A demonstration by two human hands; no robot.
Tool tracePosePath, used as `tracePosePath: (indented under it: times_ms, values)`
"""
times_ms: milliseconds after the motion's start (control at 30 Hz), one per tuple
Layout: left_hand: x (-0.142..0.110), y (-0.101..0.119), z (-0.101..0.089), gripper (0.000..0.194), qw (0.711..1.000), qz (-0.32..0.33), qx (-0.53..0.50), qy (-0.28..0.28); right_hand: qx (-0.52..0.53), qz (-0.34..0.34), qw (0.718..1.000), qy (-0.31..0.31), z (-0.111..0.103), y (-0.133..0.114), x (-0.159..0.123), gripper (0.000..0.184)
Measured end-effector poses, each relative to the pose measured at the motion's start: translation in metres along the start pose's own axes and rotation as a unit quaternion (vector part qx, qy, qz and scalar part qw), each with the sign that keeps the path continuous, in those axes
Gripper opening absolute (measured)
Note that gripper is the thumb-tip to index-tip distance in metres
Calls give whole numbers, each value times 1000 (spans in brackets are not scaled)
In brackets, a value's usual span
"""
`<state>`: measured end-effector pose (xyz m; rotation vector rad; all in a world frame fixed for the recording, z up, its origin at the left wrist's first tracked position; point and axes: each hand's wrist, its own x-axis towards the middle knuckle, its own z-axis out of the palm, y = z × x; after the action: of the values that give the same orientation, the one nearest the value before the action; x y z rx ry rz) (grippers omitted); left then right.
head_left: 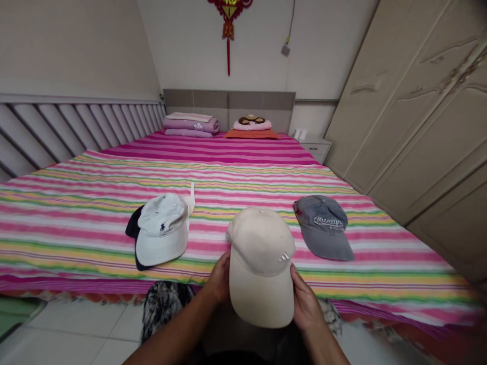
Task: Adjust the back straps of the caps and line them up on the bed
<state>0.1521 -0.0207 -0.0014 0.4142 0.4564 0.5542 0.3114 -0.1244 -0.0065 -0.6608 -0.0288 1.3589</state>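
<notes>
A beige baseball cap with a small white striped logo is held between my two hands at the near edge of the bed, its brim tilted down toward me. My left hand grips its left side, the fingertips partly hidden behind the cap. On the opposite side my right hand holds the cap near the brim. To the left lies a white cap with a dark logo, stacked over a dark cap. A grey cap with white lettering rests to the right.
The caps lie on a striped bedspread. Folded purple bedding and a pink pillow pile sit by the headboard. A railing runs along the left; a wardrobe and nightstand stand right.
</notes>
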Motion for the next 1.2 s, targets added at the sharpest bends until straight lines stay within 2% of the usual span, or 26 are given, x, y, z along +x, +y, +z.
tracePosePath:
  times_ms: [100,200,300,433,633,800,933,1100,1200]
  values:
    - [-3,-3,1,33,999,28,-2,-24,-5,-19,1000,3,-7,-10,10,27]
    - [2,-2,5,25,995,72,64,-25,-18,-40,999,4,-5,-22,21,23]
    - [15,4,12,31,988,94,115,-29,-19,-41,999,22,3,-33,28,15]
    - [38,16,18,36,985,115,125,-37,-7,-39,999,29,12,-38,27,12]
    - [73,30,17,44,982,111,151,-27,-150,-10,989,10,0,-35,21,18]
    - [100,35,25,42,984,98,151,2,-160,-50,986,15,-4,-51,43,27]
    - [122,37,33,36,982,100,161,24,-162,-76,983,35,1,-68,67,23]
    - [141,35,33,27,973,87,192,99,-170,-66,979,87,1,-75,87,17]
    - [145,32,31,37,961,87,219,145,-171,-59,977,115,-3,-72,91,18]
